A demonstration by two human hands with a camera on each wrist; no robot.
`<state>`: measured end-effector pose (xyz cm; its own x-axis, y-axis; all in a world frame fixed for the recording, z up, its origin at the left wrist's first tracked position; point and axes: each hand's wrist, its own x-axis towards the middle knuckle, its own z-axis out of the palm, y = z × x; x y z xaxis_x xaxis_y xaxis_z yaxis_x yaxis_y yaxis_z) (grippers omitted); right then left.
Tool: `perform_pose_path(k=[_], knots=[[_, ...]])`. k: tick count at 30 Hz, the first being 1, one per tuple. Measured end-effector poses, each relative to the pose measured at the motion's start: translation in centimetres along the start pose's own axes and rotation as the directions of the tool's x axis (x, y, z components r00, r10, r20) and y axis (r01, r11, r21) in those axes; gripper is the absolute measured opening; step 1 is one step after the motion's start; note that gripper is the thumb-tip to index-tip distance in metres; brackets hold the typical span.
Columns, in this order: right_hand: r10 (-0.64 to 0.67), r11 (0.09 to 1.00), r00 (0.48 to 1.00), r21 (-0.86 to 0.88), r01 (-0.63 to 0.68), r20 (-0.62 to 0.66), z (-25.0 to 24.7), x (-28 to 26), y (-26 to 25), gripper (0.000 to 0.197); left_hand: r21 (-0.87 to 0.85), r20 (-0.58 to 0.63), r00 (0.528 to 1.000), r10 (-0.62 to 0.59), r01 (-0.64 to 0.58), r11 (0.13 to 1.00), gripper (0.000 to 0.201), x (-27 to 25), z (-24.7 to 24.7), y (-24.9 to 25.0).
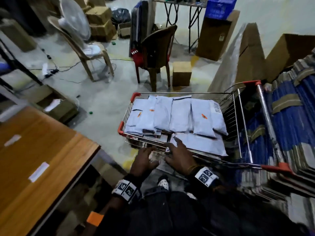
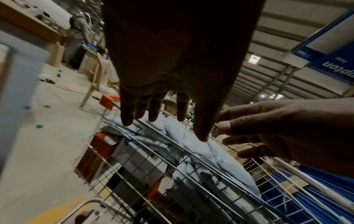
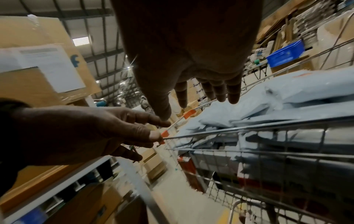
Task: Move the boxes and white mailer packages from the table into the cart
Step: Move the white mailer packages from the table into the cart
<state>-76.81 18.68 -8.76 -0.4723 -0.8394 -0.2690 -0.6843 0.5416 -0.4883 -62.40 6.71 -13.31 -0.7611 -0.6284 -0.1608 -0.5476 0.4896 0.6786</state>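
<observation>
Head view: both hands, left hand (image 1: 144,159) and right hand (image 1: 180,156), are held empty with fingers spread at lower centre, above the mailer-filled cart (image 1: 238,126); any remaining table (image 1: 42,150) items would likely be fetched next.

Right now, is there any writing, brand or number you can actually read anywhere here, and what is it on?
"pton", upside down and cut off by the frame edge: blue box at upper right in the left wrist view.
"Fans", small, upside down: same box.
"f", blue letter: brown carton in the right wrist view.
White sheet on that carton: too blurred.
Barcode label on a mailer in the cart: too small.
</observation>
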Motion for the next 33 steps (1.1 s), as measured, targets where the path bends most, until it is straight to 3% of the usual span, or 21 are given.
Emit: perform_pose_path(k=[3,5,9,13,18,21,22,27,30,33], knots=[[-0.010,1.000,0.999,0.009,0.009,0.036,1.6,-1.3,-2.1,0.061,0.024,0.010,0.999,-0.038,0.038,0.999,0.062,-3.2,-0.8,-1.7],[-0.130,0.991,0.988,-0.023,0.133,0.089,3.7,-3.4,-6.1,0.056,0.021,-0.063,0.991,-0.116,0.117,0.993,0.064,-8.4,-2.9,-3.7],[-0.160,0.987,0.984,0.022,0.158,0.085,4.7,-3.6,-7.1,0.053,-0.013,-0.036,0.988,-0.152,0.152,0.988,0.079,-9.9,-3.6,-4.1],[-0.236,0.972,0.961,0.012,0.237,0.145,7.1,-4.9,-11.4,0.048,-0.018,-0.130,0.964,-0.231,0.230,0.973,0.061,-14.2,-5.9,-6.0],[-0.405,0.912,0.894,0.012,0.411,0.192,10.7,-7.4,-18.8,0.043,-0.182,-0.276,0.898,-0.343,0.301,0.936,0.057,-22.2,-9.6,-9.6],[-0.486,0.871,0.845,0.040,0.490,0.225,14.0,-10.0,-24.3,0.039,-0.240,-0.372,0.854,-0.363,0.289,0.927,0.022,-29.1,-11.8,-11.9],[-0.501,0.861,0.829,0.044,0.507,0.249,15.3,-11.2,-26.3,0.039,-0.231,-0.403,0.838,-0.368,0.297,0.927,0.020,-31.6,-12.5,-12.6],[-0.611,0.768,0.704,0.053,0.639,0.363,22.9,-19.0,-35.2,0.048,-0.322,-0.571,0.635,-0.520,0.409,0.854,0.037,-44.7,-14.2,-17.7],[-0.657,0.724,0.649,0.080,0.686,0.382,26.3,-23.6,-39.4,0.044,-0.405,-0.575,0.528,-0.625,0.480,0.778,0.039,-51.7,-14.1,-19.6],[-0.721,0.656,0.549,0.164,0.736,0.422,29.7,-27.2,-43.3,0.041,-0.441,-0.577,0.449,-0.682,0.532,0.723,0.040,-58.3,-14.1,-21.6]])
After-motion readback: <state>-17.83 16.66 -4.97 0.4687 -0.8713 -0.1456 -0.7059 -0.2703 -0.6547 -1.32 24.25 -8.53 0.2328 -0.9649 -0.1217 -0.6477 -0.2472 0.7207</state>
